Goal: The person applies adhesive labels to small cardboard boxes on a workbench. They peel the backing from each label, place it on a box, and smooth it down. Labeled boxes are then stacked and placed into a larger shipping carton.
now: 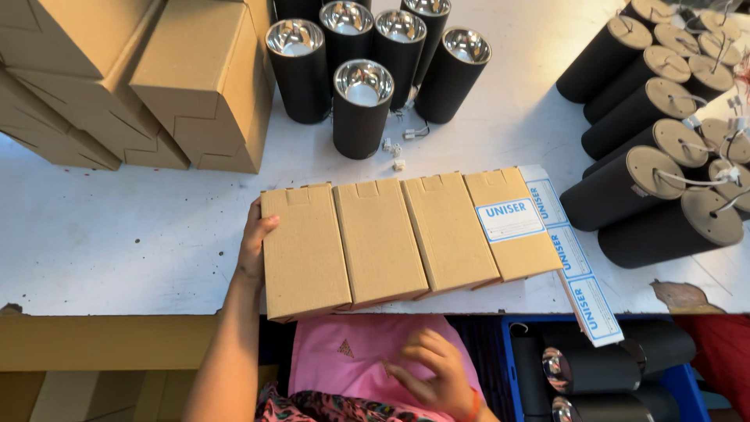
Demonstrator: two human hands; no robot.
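Observation:
Several flat brown cardboard boxes [375,238] lie side by side in a row at the near edge of a white table [117,227]. My left hand [254,238] rests against the left side of the leftmost box [303,250], fingers on its top edge. The rightmost box [509,223] carries a white and blue label. A strip of similar labels [574,262] lies beside it and hangs over the table edge. My right hand [433,373] is below the table over my pink lap, fingers spread, holding nothing.
Upright black cylinder lamps [363,105] with shiny reflectors stand behind the row. More black cylinders [648,168] lie stacked at the right. Folded brown cartons [148,78] pile at the back left. A blue crate [687,383] with cylinders sits under the table's right.

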